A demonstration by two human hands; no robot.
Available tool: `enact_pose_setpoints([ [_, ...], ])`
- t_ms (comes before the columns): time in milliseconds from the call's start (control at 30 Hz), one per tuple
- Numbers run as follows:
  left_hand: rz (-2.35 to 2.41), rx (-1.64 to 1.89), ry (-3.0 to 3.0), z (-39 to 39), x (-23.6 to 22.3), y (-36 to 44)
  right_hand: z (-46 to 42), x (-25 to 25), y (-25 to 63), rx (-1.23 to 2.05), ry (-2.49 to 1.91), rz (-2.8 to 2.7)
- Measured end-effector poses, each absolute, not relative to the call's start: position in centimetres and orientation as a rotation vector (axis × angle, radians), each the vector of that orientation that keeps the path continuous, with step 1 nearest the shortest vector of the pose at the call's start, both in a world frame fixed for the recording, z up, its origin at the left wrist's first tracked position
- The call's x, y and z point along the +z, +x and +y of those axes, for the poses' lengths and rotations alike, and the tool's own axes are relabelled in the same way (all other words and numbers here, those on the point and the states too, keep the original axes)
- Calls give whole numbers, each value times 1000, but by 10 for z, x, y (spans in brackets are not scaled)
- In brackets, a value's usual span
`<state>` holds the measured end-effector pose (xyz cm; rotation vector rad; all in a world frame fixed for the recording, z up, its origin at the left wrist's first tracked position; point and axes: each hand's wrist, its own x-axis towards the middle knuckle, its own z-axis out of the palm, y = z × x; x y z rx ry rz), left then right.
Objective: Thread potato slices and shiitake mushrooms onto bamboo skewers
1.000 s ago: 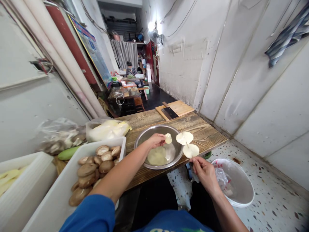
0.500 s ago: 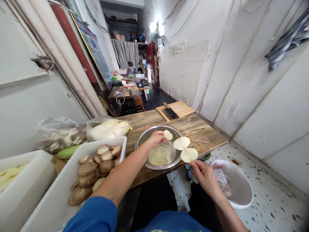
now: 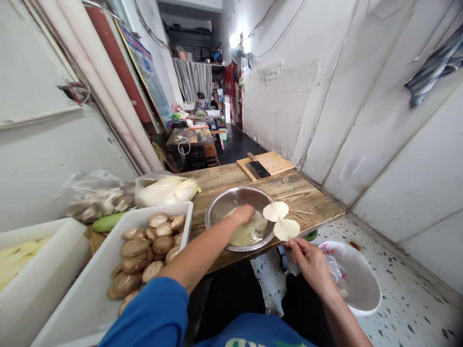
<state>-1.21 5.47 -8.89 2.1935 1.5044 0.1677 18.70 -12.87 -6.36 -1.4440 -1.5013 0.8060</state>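
Note:
My left hand reaches into a metal bowl of cloudy water; its fingers are hidden below the wrist and knuckles. Pale round slices, which look like potato, lie in the water around it. Pinched in my right hand, just off the table's front edge, is a thin skewer. Two slices are threaded on it, the upper slice and the lower slice, close to the bowl's right rim.
Loose skewers lie right of the bowl. Behind it a cleaver rests on a cutting board. A white bin of mushrooms, bagged cabbage and a tub of slices stand left. A bucket sits on the floor.
My left hand has gone down into the bowl's water; the small slice it held above the bowl is no longer visible in it. My right hand still holds the skewer with two slices.

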Motion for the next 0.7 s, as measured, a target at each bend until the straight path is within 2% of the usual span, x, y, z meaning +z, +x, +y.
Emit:
enact_pose_setpoints([
  [200,1491,633,1810,62,-67,-27,-132,-61,194,739,-1469,-1636],
  [433,1260,705,1481,52,-43,-46,-132,-63,191,643,-1468,-1813],
  [700,1246,865,1226,55,-39,-49,-133,-59,190,674,-1481,-1757],
])
